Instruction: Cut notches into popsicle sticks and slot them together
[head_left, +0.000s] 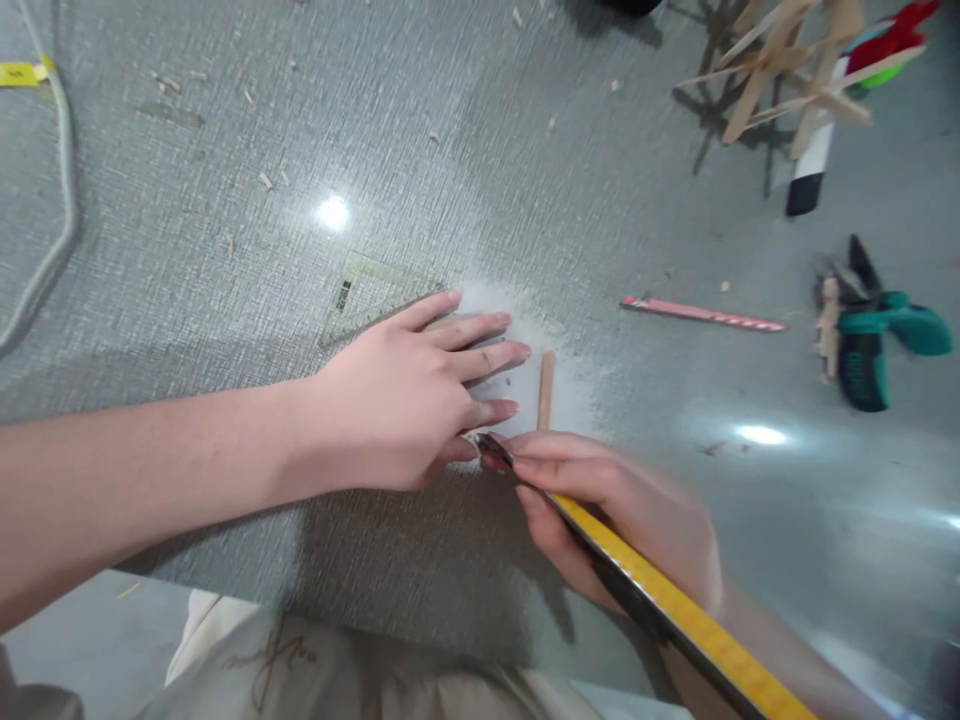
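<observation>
My left hand [405, 390] lies flat on the grey textured table, fingers spread. A clear triangular set square [367, 290] shows beyond it and is partly covered by its upper edge. My right hand [630, 510] is closed round a long yellow-and-black utility knife [660, 590]. The knife's dark tip points at the table beside my left thumb, and what lies right under it is hard to make out. A narrow wooden craft stick [547, 385] sticks out from behind my right fingers. Pale dust [495, 295] covers the surface around my fingertips.
A pink patterned strip [701, 314] lies to the right, with green-and-black pliers [866, 350] beyond it. At the upper right stand a craft-stick frame [780, 65] and a white marker-like stick [814, 160]. A grey cable [66, 190] runs along the left. Wood chips are scattered about.
</observation>
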